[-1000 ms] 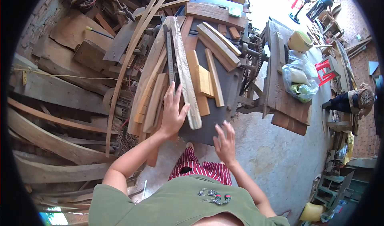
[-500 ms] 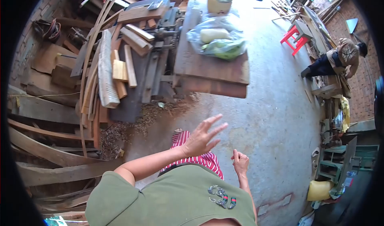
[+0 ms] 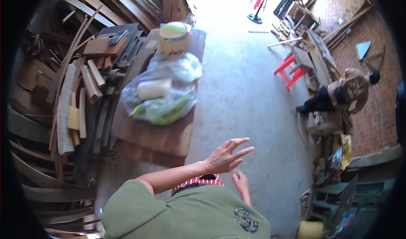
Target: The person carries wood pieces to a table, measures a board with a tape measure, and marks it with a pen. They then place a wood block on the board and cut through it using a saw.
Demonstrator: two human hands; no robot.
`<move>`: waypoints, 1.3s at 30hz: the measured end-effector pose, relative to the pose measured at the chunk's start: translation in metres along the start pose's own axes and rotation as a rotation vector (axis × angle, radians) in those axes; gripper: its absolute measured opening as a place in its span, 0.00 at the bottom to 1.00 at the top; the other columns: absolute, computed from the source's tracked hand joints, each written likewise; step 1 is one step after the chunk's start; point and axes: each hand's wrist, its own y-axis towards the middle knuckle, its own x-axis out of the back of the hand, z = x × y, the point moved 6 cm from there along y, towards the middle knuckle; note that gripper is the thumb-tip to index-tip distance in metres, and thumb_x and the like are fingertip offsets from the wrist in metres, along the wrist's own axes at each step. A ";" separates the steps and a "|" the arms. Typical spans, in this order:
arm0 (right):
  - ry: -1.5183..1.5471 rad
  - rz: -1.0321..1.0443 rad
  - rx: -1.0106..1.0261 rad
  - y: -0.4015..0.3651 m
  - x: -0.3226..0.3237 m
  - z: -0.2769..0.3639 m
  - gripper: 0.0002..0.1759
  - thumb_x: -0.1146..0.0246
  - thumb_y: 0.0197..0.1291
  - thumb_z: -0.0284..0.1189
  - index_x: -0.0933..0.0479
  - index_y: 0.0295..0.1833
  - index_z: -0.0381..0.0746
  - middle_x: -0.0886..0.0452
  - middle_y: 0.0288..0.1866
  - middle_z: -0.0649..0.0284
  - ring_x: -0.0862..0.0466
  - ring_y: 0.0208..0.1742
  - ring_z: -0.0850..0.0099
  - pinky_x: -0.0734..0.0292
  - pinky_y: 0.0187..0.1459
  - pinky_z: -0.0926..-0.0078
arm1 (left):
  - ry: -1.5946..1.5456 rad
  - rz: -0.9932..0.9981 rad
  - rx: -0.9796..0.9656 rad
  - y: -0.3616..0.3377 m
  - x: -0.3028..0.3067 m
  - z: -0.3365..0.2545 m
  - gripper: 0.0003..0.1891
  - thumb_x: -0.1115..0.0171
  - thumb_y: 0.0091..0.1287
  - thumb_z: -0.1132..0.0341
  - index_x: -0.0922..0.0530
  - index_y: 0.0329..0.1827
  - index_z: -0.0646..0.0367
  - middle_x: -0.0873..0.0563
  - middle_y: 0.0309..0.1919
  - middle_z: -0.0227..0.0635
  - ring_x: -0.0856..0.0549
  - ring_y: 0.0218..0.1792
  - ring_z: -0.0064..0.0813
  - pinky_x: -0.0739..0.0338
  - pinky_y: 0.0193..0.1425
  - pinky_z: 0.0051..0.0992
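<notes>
— Hanging near the table [image 3: 171,139], the left hand [image 3: 226,157] showed wide, empty fingers. The right hand [image 3: 240,181]?
— Blurred; grip unclear. A careless swing could have snagged the bag [image 3: 163,88] atop the table.

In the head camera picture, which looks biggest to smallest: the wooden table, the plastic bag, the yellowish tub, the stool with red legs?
1. wooden table
2. plastic bag

The yellowish tub and stool look too alike to rank.

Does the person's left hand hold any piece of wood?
No, the left hand is empty and open in the air, apart from the wooden table.
</notes>
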 end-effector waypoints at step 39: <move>-0.413 0.565 -0.147 1.226 0.275 0.383 0.22 0.37 0.59 0.47 0.16 0.54 0.48 0.12 0.44 0.57 0.13 0.50 0.57 0.20 0.54 0.62 | -0.430 -0.691 1.016 0.723 0.317 1.000 0.37 0.33 0.65 0.62 0.41 0.76 0.53 0.25 0.61 0.45 0.21 0.56 0.35 0.23 0.60 0.34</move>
